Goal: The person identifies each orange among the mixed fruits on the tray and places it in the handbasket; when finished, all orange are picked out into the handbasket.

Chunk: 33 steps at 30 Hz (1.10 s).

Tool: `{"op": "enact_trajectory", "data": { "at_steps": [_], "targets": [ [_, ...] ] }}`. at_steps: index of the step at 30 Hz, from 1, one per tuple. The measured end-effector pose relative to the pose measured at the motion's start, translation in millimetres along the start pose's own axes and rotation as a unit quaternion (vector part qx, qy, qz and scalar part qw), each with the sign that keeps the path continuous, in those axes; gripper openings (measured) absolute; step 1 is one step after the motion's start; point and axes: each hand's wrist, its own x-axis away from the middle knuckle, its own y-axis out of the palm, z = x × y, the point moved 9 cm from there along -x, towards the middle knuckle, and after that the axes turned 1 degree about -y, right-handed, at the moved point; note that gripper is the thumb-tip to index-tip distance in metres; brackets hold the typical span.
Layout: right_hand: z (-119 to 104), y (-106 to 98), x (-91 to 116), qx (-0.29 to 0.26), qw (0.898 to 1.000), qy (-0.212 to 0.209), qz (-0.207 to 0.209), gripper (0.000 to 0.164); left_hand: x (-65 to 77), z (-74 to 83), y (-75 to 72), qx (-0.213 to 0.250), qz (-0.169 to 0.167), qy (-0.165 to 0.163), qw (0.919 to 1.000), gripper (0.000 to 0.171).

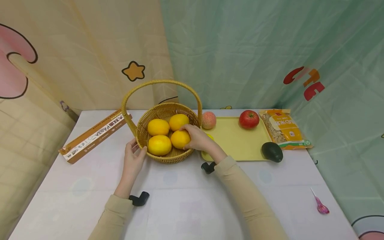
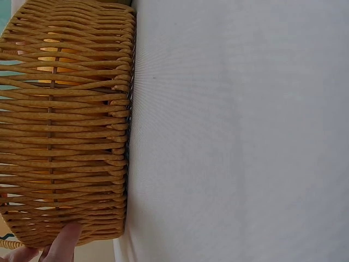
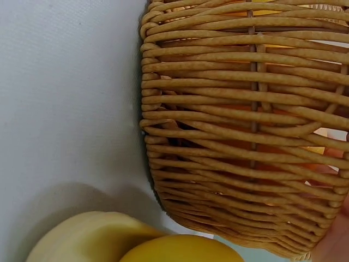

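In the head view, a woven basket (image 1: 171,160) with a tall hoop handle holds several yellow lemons (image 1: 160,145). My right hand (image 1: 198,137) reaches over the basket's right rim, its fingers and thumb round the lemon (image 1: 180,139) at the front right. On the left side, my left hand (image 1: 134,158) holds the basket by its wall near the handle's base. The left wrist view shows a finger (image 2: 66,240) against the outer weave. In the right wrist view the weave (image 3: 245,120) hides most of the right hand.
Right of the basket lies a pale yellow tray (image 1: 234,140) with a peach (image 1: 209,120), a tomato (image 1: 249,119) and an avocado (image 1: 272,152). A yellow fruit (image 3: 182,252) sits beside the basket. A pasta box (image 1: 96,136), a food bag (image 1: 283,129) and a small pink object (image 1: 322,207) are also on the table.
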Motion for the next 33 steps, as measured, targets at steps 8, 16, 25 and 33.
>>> {"op": "enact_trajectory", "data": {
  "at_steps": [8,16,25,33],
  "targets": [
    [2.9,-3.7,4.6,-0.039,0.999,0.0,0.029,0.064,-1.1,0.0,0.6,0.003,-0.001,0.0,1.0,0.06],
    [4.1,-16.0,18.6,-0.122,0.989,-0.01,0.081,0.05,-1.8,-1.8,-1.3,0.001,0.004,-0.006,1.0,0.061],
    [14.8,-41.8,41.3,-0.249,0.959,-0.011,0.133,0.037,-0.6,2.4,-6.9,-0.002,0.01,-0.017,0.9998,0.061],
    [35.1,-80.4,72.4,-0.275,0.939,0.031,0.205,0.032,9.0,49.6,-24.7,-0.003,0.061,0.065,0.996,0.055]
  ]
}}
